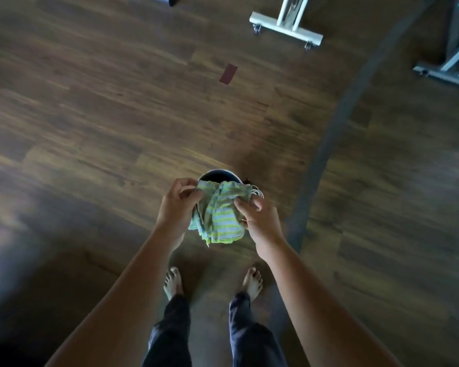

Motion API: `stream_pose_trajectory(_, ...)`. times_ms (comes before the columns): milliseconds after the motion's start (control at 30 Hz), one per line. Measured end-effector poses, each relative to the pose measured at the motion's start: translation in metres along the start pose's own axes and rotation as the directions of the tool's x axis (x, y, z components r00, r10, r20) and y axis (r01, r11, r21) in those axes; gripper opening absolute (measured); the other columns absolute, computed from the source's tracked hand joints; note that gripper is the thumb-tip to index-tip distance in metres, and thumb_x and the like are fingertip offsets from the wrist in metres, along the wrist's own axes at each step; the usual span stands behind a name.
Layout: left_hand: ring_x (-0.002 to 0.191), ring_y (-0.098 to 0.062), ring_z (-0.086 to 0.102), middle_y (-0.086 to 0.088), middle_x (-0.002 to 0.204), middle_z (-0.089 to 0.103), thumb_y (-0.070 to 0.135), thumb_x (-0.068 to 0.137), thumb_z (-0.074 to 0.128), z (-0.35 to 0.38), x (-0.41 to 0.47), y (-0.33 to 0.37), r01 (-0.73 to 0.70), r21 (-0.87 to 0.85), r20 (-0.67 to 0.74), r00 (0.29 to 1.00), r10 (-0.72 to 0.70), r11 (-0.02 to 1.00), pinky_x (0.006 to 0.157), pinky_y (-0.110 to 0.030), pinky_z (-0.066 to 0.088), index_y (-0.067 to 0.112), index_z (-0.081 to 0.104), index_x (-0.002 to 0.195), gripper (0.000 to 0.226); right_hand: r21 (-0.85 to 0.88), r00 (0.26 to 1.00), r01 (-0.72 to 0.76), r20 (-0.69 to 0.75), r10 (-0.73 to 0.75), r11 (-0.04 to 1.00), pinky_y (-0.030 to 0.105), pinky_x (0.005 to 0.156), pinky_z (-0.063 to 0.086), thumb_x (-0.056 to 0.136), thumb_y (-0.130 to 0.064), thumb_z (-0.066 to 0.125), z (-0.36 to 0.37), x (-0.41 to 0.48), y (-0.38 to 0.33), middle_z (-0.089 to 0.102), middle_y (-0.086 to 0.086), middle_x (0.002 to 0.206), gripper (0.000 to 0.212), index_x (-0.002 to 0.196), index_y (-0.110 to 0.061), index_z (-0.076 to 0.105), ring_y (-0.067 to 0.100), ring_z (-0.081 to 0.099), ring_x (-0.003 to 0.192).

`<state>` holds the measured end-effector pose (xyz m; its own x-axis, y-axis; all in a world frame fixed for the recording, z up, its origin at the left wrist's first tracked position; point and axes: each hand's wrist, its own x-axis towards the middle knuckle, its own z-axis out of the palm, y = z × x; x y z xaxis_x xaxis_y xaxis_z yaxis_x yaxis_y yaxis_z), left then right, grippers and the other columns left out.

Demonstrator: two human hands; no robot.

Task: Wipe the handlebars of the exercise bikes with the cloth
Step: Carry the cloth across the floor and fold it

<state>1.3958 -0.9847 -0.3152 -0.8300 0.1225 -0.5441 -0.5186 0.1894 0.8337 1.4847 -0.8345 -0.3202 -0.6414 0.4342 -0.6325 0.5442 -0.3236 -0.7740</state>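
The wooden floor [104, 115] lies open to the left and straight ahead, with only a small reddish patch [228, 73] flat on it. Right under the cloth [220, 215] stands a round dark container [217, 176], and far ahead one white bike base [286, 29] and a second bike base [440, 75] take the upper right.

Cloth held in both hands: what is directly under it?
A round dark bucket stands on the wooden floor beneath the cloth. Only its far rim and dark inside show. The cloth covers the near part, so its contents cannot be told.
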Motion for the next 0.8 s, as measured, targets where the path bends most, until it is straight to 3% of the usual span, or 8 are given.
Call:
stream_pose_trajectory(67, 0.082, -0.022, 0.062, 0.004, 0.086, 0.07, 0.024, 0.075, 0.071, -0.007, 0.023, -0.024, 0.021, 0.029, 0.019, 1.0, -0.021, 0.999, 0.074, -0.041, 0.047, 0.036, 0.068, 0.085, 0.016, -0.01, 0.999, -0.018, -0.044, 0.018, 1.0, 0.04, 0.068, 0.051, 0.087, -0.027, 0.075, 0.012, 0.02, 0.025, 0.069, 0.008, 0.077, 0.021, 0.082, -0.008, 0.069, 0.021, 0.062, 0.074)
stream_pose_trajectory(200, 0.08, -0.018, 0.063, 0.004, 0.087, 0.07, 0.019, 0.081, 0.073, -0.022, 0.073, -0.079, 0.061, 0.109, 0.043, 0.997, -0.066, 0.992, 0.073, -0.04, 0.047, 0.035, 0.068, 0.084, 0.017, 0.003, 0.99, -0.073, -0.124, 0.073, 0.997, 0.048, 0.077, 0.059, 0.089, -0.02, 0.075, 0.042, 0.062, 0.083, 0.072, 0.003, 0.076, 0.012, 0.078, -0.019, 0.069, 0.02, 0.067, 0.075)
stream_pose_trajectory(300, 0.08, -0.015, 0.066, 0.006, 0.087, 0.073, 0.033, 0.071, 0.072, -0.032, 0.112, -0.12, 0.086, 0.183, 0.027, 0.995, -0.093, 0.979, 0.074, -0.041, 0.052, 0.036, 0.069, 0.087, 0.016, 0.016, 0.978, -0.117, -0.173, 0.118, 0.993, 0.051, 0.08, 0.057, 0.088, -0.022, 0.075, 0.063, 0.094, 0.128, 0.073, 0.018, 0.088, 0.009, 0.088, -0.016, 0.068, 0.023, 0.068, 0.08)
stream_pose_trajectory(367, 0.08, -0.014, 0.069, 0.006, 0.088, 0.075, 0.029, 0.076, 0.074, -0.036, 0.138, -0.149, 0.085, 0.226, 0.028, 0.995, -0.094, 0.97, 0.079, -0.042, 0.056, 0.032, 0.069, 0.088, 0.014, 0.013, 0.967, -0.141, -0.215, 0.14, 0.99, 0.05, 0.075, 0.056, 0.089, -0.02, 0.074, 0.075, 0.116, 0.157, 0.071, 0.024, 0.091, 0.01, 0.088, -0.012, 0.068, 0.024, 0.064, 0.076)
stream_pose_trajectory(533, 0.083, -0.007, 0.07, 0.01, 0.088, 0.075, 0.022, 0.085, 0.074, -0.039, 0.195, -0.218, 0.089, 0.332, 0.051, 0.992, -0.112, 0.939, 0.084, -0.035, 0.056, 0.028, 0.068, 0.092, 0.011, -0.022, 0.948, -0.19, -0.264, 0.178, 0.982, 0.054, 0.08, 0.058, 0.09, -0.022, 0.073, 0.095, 0.17, 0.225, 0.076, 0.005, 0.084, 0.013, 0.095, -0.01, 0.071, 0.022, 0.071, 0.08)
stream_pose_trajectory(800, 0.082, -0.01, 0.068, 0.011, 0.085, 0.072, 0.024, 0.086, 0.073, -0.033, 0.255, -0.29, 0.087, 0.475, 0.088, 0.985, -0.146, 0.875, 0.074, -0.027, 0.05, 0.033, 0.061, 0.085, 0.015, -0.063, 0.935, -0.229, -0.293, 0.201, 0.971, 0.055, 0.084, 0.058, 0.087, -0.029, 0.074, 0.102, 0.229, 0.298, 0.076, -0.001, 0.087, 0.008, 0.083, -0.026, 0.068, 0.022, 0.073, 0.086)
